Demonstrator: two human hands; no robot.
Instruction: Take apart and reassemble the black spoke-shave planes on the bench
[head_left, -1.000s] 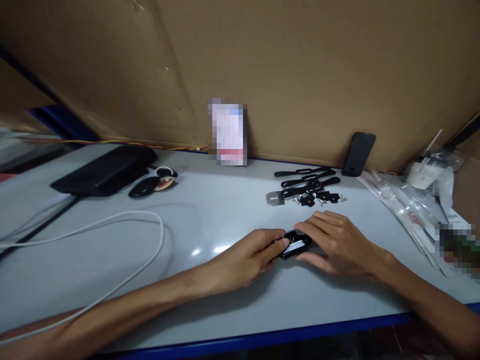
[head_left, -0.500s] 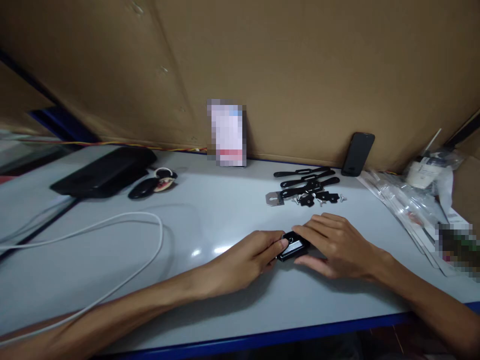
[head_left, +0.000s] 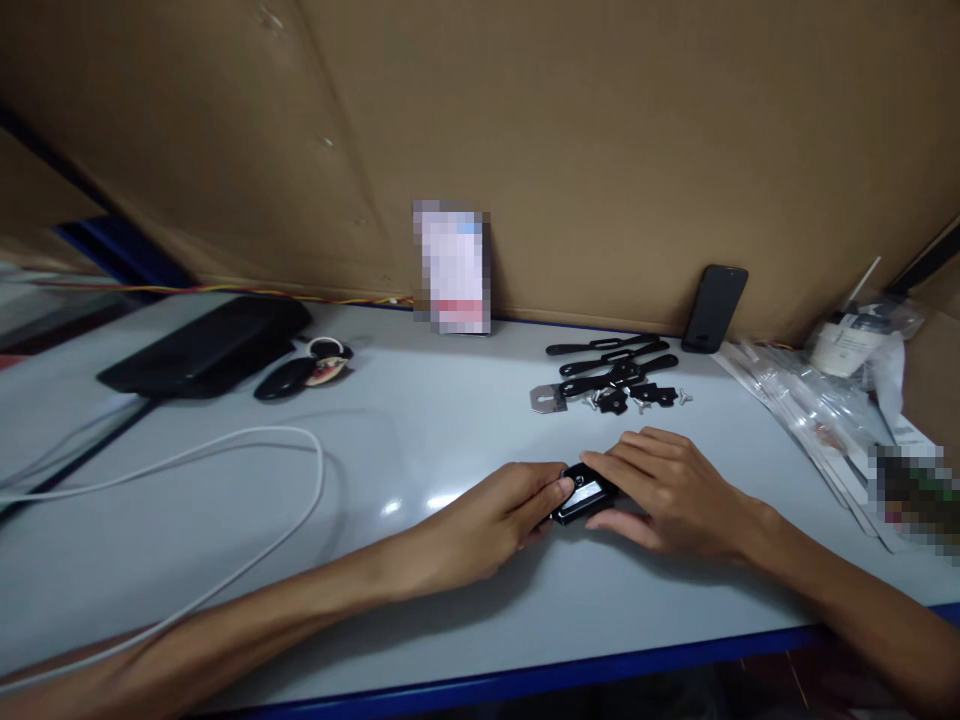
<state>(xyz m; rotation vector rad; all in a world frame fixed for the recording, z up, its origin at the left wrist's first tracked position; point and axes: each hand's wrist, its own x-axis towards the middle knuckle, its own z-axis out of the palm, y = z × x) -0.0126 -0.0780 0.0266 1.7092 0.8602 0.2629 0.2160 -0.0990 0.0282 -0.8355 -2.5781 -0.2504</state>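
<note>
A small black rectangular part (head_left: pixel 583 495) with a shiny top lies on the pale table (head_left: pixel 450 420) near its front edge. My left hand (head_left: pixel 491 520) pinches its left end with curled fingers. From the right, my right hand (head_left: pixel 667 490) covers its other end, fingers laid over it and thumb underneath. Just behind the hands lies a cluster of black flat brackets (head_left: pixel 611 365), a silver plate (head_left: pixel 547 398) and several small screws (head_left: pixel 641 400).
A dark phone (head_left: pixel 715 308) leans on the cardboard wall. Clear plastic bags (head_left: pixel 810 410) and a white bottle (head_left: pixel 844 345) crowd the right side. At left are a black case (head_left: pixel 206 345), a key fob (head_left: pixel 304 372) and a white cable (head_left: pixel 225 500).
Both hands and the black part have shifted very slightly to the left and away; the grip looks the same.
</note>
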